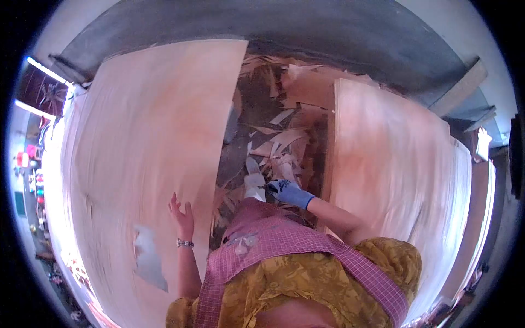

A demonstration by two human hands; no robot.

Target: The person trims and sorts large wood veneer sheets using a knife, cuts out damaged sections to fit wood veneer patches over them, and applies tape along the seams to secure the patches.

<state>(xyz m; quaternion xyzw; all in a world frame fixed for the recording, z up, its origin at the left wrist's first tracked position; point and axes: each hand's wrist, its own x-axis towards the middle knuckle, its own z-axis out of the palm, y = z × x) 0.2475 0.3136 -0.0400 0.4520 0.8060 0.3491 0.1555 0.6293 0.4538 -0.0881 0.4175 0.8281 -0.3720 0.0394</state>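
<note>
My left hand [182, 216] is bare, with a metal watch or bracelet at the wrist. Its fingers are apart and hold nothing, over the right part of a large pale wood sheet [158, 120]. A ragged grey-white patch [149, 257] shows in that sheet, left of my forearm. My right hand [290, 192] wears a blue and dark glove and is in front of my body, beside the left edge of a second stack of pale sheets [383, 142]. Its fingers look curled near a small dark shape, too small to make out.
Torn veneer scraps [290, 139] litter the dark floor between the two stacks, around my foot [254, 180]. A grey wall [306, 27] stands beyond. Wooden boards [462, 85] lean at the upper right. Colourful items [38, 186] lie far left.
</note>
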